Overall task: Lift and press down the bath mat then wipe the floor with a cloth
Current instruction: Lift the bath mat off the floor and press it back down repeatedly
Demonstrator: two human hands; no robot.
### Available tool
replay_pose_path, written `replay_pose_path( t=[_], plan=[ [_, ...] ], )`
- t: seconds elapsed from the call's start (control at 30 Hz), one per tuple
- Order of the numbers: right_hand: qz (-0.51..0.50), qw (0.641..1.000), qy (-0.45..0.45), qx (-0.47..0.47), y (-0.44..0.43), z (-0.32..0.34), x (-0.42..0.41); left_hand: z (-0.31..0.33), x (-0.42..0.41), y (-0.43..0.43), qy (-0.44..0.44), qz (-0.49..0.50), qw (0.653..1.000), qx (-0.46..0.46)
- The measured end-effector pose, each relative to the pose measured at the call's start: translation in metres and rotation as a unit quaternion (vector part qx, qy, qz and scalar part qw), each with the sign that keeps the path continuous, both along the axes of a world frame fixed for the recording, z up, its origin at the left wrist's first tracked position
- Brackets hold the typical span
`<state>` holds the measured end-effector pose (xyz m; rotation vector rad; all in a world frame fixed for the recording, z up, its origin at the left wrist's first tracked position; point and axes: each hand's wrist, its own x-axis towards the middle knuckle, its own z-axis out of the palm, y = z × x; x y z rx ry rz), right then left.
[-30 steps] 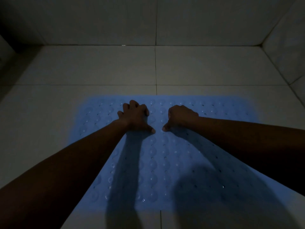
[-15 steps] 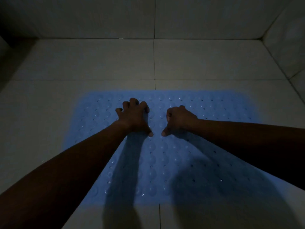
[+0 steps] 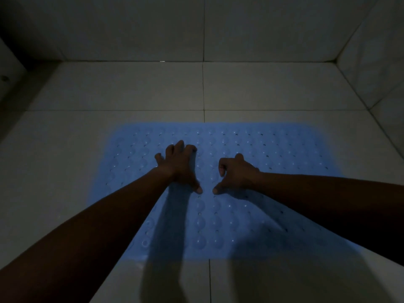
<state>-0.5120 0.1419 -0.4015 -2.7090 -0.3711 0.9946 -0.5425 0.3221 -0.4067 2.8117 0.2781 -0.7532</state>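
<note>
Bath mat (image 3: 273, 162), one, blue and studded, lies flat on the tiled floor (image 3: 131, 88). Two grips rest on its middle: the left grip (image 3: 179, 165) presses with fingers spread, the right grip (image 3: 238, 173) has its fingers curled under, thumb out, holding nothing.

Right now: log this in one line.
left hand: presses blue dimpled rubber bath mat | right hand: curled, on mat | cloth: unseen
</note>
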Motion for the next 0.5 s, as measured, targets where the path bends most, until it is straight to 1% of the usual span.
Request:
replay_pose_path(
  t=[0.27, 0.37, 0.5],
  plan=[
    [0.012, 0.989, 0.032, -0.143, 0.03, -0.007, 0.022, -0.001, 0.009, -0.008, -0.013, 0.034, 0.999, 0.02],
    [0.004, 0.99, 0.038, -0.136, 0.033, -0.009, 0.025, 0.002, 0.009, -0.01, -0.017, 0.034, 0.999, 0.024],
    [-0.007, 0.996, 0.018, -0.086, 0.018, 0.002, 0.01, 0.004, -0.004, -0.007, -0.028, 0.036, 0.999, 0.004]
  ],
)
